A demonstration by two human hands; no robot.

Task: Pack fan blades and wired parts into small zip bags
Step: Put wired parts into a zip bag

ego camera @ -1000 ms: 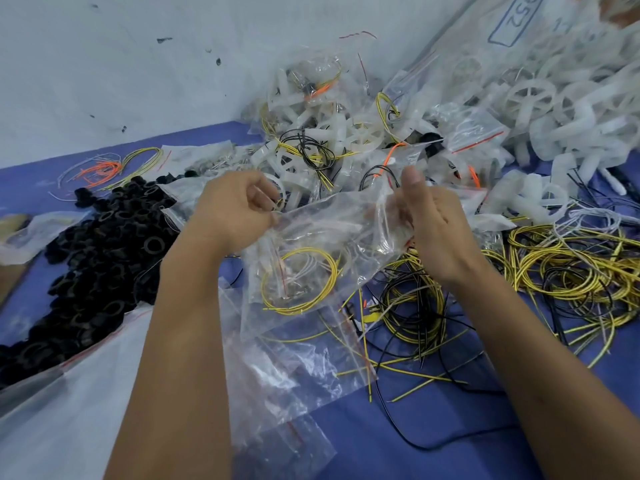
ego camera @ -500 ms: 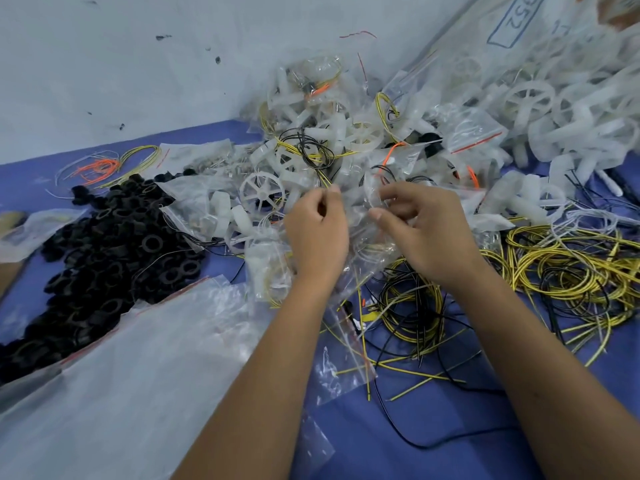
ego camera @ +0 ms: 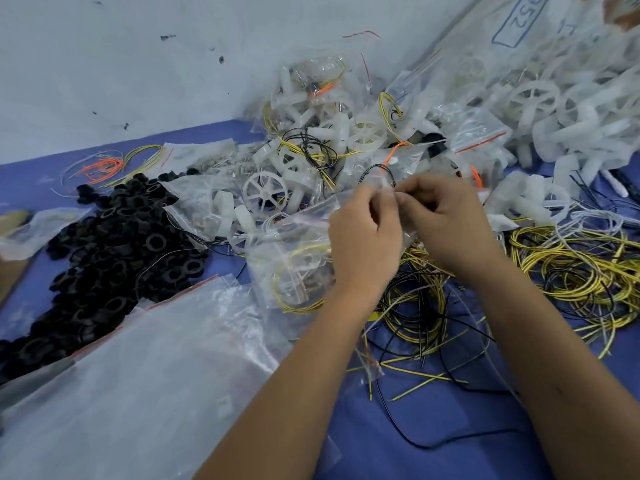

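My left hand [ego camera: 363, 244] and my right hand [ego camera: 446, 223] meet at the middle of the view, fingertips together, both pinching the top edge of a small clear zip bag [ego camera: 294, 271]. The bag hangs down and left from my fingers; a coil of yellow wire and a white part show through it. White fan blades [ego camera: 265, 195] lie loose and in sealed bags just behind my hands. Loose yellow and black wires [ego camera: 571, 268] are spread to the right and below my hands.
A heap of black rings [ego camera: 114, 251] covers the left of the blue table [ego camera: 433, 424]. A large clear bag [ego camera: 149, 382] lies at the near left. More bagged white blades [ego camera: 540, 98] pile up at the far right against the pale wall [ego camera: 138, 64].
My left hand has slid right along the bag's top edge until it meets my right hand. The bag, held spread between both hands before, now hangs bunched to the left.
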